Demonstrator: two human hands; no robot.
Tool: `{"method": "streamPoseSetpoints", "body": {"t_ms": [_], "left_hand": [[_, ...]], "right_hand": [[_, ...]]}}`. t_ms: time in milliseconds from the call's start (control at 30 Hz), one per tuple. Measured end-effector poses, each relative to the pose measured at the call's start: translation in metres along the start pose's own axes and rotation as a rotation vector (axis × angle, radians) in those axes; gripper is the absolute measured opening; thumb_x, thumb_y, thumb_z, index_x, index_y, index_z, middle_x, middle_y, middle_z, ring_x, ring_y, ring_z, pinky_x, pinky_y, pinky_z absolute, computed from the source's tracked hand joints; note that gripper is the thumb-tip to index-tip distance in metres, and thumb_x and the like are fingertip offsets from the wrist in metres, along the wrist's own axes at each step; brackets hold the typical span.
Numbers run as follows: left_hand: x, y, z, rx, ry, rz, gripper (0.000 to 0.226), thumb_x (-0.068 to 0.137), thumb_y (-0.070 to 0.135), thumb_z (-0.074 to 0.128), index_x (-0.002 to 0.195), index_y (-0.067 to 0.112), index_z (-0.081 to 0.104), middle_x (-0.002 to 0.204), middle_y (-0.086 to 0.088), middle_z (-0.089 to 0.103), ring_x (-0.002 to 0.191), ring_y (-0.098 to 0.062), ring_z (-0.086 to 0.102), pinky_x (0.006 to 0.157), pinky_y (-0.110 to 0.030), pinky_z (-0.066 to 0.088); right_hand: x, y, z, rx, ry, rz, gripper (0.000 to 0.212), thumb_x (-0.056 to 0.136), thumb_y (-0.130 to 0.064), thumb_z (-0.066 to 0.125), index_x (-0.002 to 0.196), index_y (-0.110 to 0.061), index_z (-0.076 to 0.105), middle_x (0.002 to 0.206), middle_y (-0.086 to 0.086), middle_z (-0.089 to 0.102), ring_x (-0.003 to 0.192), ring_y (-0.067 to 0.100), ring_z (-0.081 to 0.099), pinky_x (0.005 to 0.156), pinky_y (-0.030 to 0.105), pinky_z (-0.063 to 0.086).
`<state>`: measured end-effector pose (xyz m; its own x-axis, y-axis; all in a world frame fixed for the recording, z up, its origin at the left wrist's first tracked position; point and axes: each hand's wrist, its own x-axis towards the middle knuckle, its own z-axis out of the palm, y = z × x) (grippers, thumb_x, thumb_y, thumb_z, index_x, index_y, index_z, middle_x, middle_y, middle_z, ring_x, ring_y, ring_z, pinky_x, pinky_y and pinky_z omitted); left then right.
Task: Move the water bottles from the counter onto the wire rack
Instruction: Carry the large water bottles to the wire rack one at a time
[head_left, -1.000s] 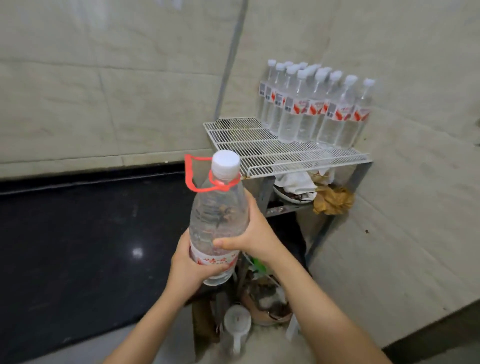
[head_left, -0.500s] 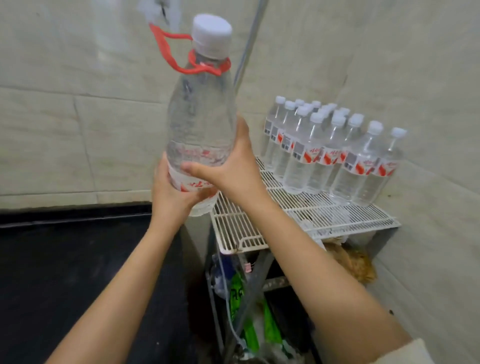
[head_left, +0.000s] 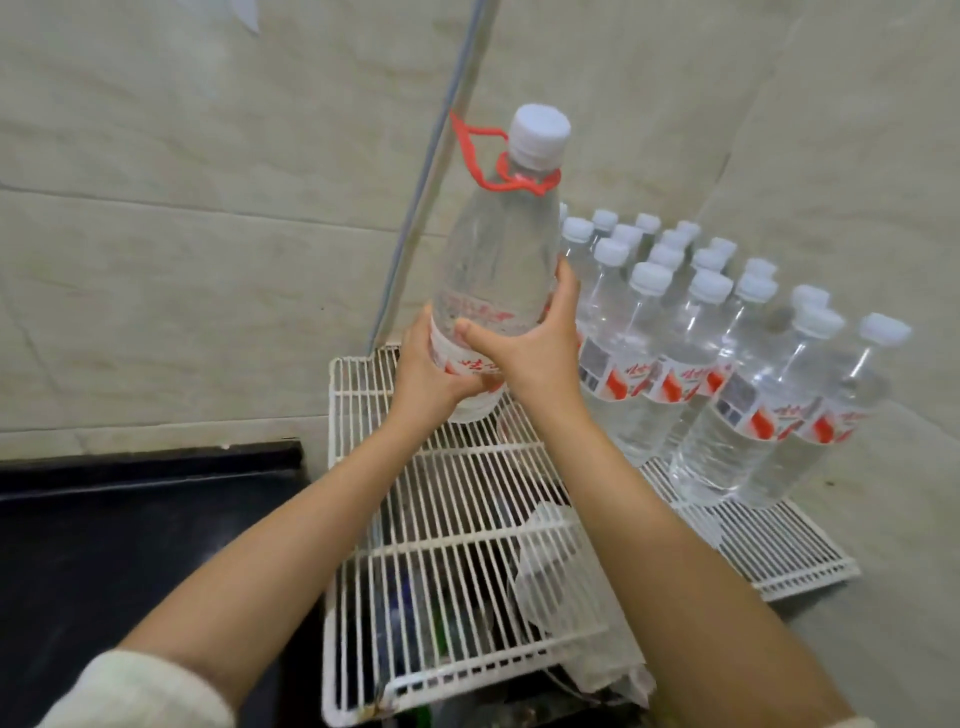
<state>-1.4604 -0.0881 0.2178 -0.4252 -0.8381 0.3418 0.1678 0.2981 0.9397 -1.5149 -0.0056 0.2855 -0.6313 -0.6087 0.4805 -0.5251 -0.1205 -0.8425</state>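
The white wire rack (head_left: 457, 499) stands in the corner, just beside the black counter (head_left: 130, 545) on its left. On its back right part many small water bottles (head_left: 670, 338) stand upright, close together, with white caps and red labels. The large bottle (head_left: 498, 270) is over the back left corner — if its base touches the wires, I cannot tell.

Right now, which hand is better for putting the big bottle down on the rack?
Probably the right hand: it grips the big bottle higher up its side. The left hand holds low by the base, nearest the rack, so it would likely need to slide away first.
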Motion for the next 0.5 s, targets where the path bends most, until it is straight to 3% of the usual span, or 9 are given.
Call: {"method": "streamPoseSetpoints", "body": {"t_ms": [67, 133, 200, 300, 400, 500], "left_hand": [[0.008, -0.008, 0.01, 0.002, 0.027, 0.007, 0.076, 0.055, 0.005, 0.086, 0.115, 0.028, 0.045, 0.12, -0.001, 0.056, 0.11, -0.012, 0.056, 0.095, -0.026, 0.047], [0.017, -0.017, 0.016, 0.036, 0.054, 0.013, 0.081, 0.054, 0.009, 0.087, 0.108, 0.048, 0.041, 0.124, 0.0, 0.053, 0.113, -0.011, 0.053, 0.096, -0.025, 0.046], [0.03, -0.024, 0.022, 0.053, 0.065, -0.026, 0.078, 0.05, 0.021, 0.087, 0.1, 0.058, 0.04, 0.124, -0.001, 0.052, 0.114, -0.014, 0.053, 0.098, -0.034, 0.047], [0.053, -0.029, 0.032, 0.072, 0.063, -0.081, 0.077, 0.042, 0.035, 0.081, 0.11, 0.041, 0.044, 0.121, -0.004, 0.054, 0.109, -0.021, 0.057, 0.089, -0.044, 0.053], [0.078, -0.032, 0.04, 0.117, 0.034, -0.143, 0.078, 0.046, 0.03, 0.077, 0.115, 0.016, 0.043, 0.117, -0.008, 0.054, 0.105, -0.024, 0.057, 0.082, -0.032, 0.053], [0.105, -0.045, 0.043, 0.135, 0.011, -0.168, 0.089, 0.049, 0.042, 0.07, 0.124, 0.004, 0.042, 0.121, -0.017, 0.056, 0.113, -0.031, 0.056, 0.094, -0.048, 0.049]], "right_hand": [[0.015, 0.012, -0.002, -0.02, -0.047, 0.012, 0.101, 0.06, -0.016, 0.084, 0.14, -0.021, 0.023, 0.134, -0.002, 0.044, 0.124, 0.013, 0.044, 0.105, 0.04, 0.04], [0.028, 0.023, -0.003, -0.033, -0.088, 0.027, 0.099, 0.061, -0.014, 0.083, 0.14, -0.021, 0.022, 0.134, -0.001, 0.044, 0.124, 0.014, 0.044, 0.105, 0.039, 0.041], [0.042, 0.031, -0.001, -0.039, -0.09, 0.046, 0.098, 0.063, -0.015, 0.082, 0.14, -0.02, 0.022, 0.135, -0.001, 0.045, 0.124, 0.014, 0.045, 0.105, 0.04, 0.041], [0.07, 0.039, 0.006, -0.109, -0.069, 0.073, 0.096, 0.066, -0.021, 0.079, 0.142, -0.02, 0.021, 0.136, 0.001, 0.046, 0.124, 0.017, 0.047, 0.102, 0.037, 0.042], [0.094, 0.047, 0.02, -0.183, -0.035, 0.109, 0.089, 0.071, -0.023, 0.074, 0.142, -0.015, 0.02, 0.132, 0.009, 0.049, 0.119, 0.024, 0.05, 0.097, 0.036, 0.044], [0.101, 0.054, 0.035, -0.318, -0.047, 0.143, 0.092, 0.081, -0.028, 0.066, 0.147, -0.012, 0.005, 0.142, 0.014, 0.035, 0.13, 0.028, 0.037, 0.105, 0.035, 0.033]]}}
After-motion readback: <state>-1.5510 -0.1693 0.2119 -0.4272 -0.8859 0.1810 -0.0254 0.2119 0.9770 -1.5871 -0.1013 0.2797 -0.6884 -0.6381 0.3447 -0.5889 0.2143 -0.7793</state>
